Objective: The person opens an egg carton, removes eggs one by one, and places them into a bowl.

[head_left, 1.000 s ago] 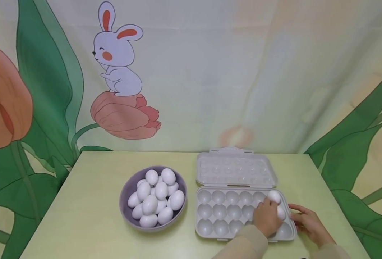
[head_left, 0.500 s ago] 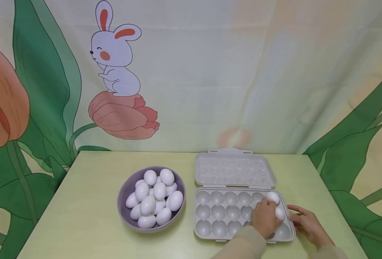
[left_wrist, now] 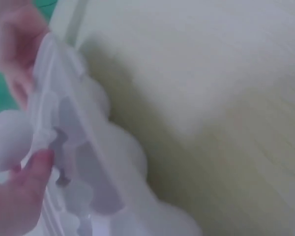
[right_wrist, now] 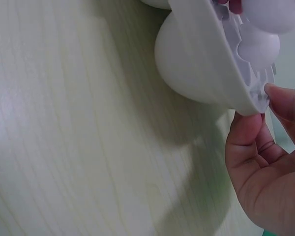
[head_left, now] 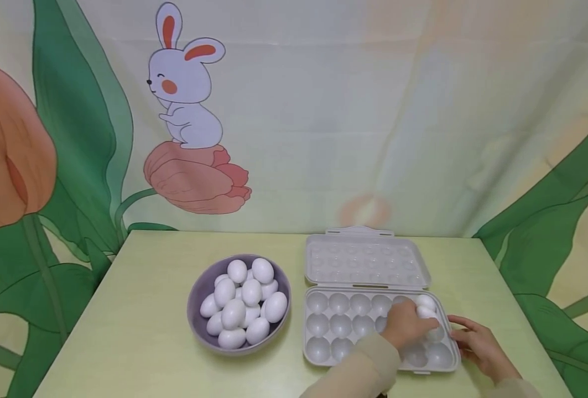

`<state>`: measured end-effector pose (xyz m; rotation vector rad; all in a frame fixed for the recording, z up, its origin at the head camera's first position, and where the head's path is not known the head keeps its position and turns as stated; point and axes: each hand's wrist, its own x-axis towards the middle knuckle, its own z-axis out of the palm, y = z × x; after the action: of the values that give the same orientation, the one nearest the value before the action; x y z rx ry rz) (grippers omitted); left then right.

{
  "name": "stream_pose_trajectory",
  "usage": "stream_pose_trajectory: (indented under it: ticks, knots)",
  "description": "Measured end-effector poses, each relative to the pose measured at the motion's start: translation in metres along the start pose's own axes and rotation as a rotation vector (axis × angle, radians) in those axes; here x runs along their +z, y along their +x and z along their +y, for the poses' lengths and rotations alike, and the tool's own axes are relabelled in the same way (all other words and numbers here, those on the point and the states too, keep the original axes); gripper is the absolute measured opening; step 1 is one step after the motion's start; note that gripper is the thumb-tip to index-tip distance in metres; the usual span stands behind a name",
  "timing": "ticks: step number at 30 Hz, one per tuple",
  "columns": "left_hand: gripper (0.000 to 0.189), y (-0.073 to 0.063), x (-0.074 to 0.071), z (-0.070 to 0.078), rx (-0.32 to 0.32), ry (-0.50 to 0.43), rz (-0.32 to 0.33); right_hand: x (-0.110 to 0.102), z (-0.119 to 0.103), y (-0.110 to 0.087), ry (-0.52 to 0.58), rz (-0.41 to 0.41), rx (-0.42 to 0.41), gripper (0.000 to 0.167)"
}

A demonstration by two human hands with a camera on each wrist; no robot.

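Note:
My left hand [head_left: 405, 326] grips a white egg [head_left: 426, 313] above the right end of a grey plastic egg carton [head_left: 318, 365]. In the left wrist view the thumb [left_wrist: 37, 169] lies near the egg's side [left_wrist: 9, 140], with carton cups below. Another egg [head_left: 426, 301] sits in the far right corner cup. At the carton's right end, my right hand [head_left: 485, 348] pinches the rim [right_wrist: 246, 101] between thumb and fingers, as the right wrist view shows.
A purple-grey bowl [head_left: 194, 326] heaped with white eggs [head_left: 233, 314] stands left of the carton. The carton's lid [head_left: 368, 262] lies folded back behind it. A printed cloth [head_left: 298, 110] hangs behind the pale table [head_left: 139, 309].
The egg in my left hand has risen off the second-row right cup and shifted toward the far corner egg. My right hand has stayed at the rim.

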<state>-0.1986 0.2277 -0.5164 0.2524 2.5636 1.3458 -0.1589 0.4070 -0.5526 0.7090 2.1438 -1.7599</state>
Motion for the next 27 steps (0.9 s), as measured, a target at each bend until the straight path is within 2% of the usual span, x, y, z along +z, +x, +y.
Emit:
stream_pose_trajectory:
  ticks: [3,7,11,15,18,22,24,27]
  knots:
    - [0.026,0.001,-0.013,0.003,-0.073,-0.094,-0.067,-0.001,0.000,0.001,0.001,0.008,-0.001,0.042]
    - [0.023,0.006,-0.033,0.005,-0.144,-0.128,-0.187,-0.001,0.001,0.001,-0.001,0.004,0.001,0.045]
    - [0.020,0.013,-0.056,0.005,-0.146,-0.147,-0.284,0.000,0.001,0.001,-0.004,0.001,0.009,0.048]
    - [0.021,0.020,-0.081,0.008,-0.144,-0.128,-0.348,0.001,0.001,0.000,0.006,-0.002,0.009,0.038]
    - [0.023,0.026,-0.106,0.011,-0.132,-0.066,-0.404,0.001,0.002,0.001,0.014,-0.013,-0.002,0.028]
    - [0.022,0.032,-0.145,0.011,-0.053,0.093,-0.533,0.002,0.002,0.002,0.020,-0.020,-0.008,0.026]
    - [0.020,0.034,-0.166,0.010,-0.006,0.183,-0.601,0.002,0.002,0.002,0.013,-0.013,0.001,0.031]
    - [0.017,0.033,-0.198,0.007,0.049,0.296,-0.663,0.001,0.002,0.002,-0.001,-0.003,0.015,0.041]
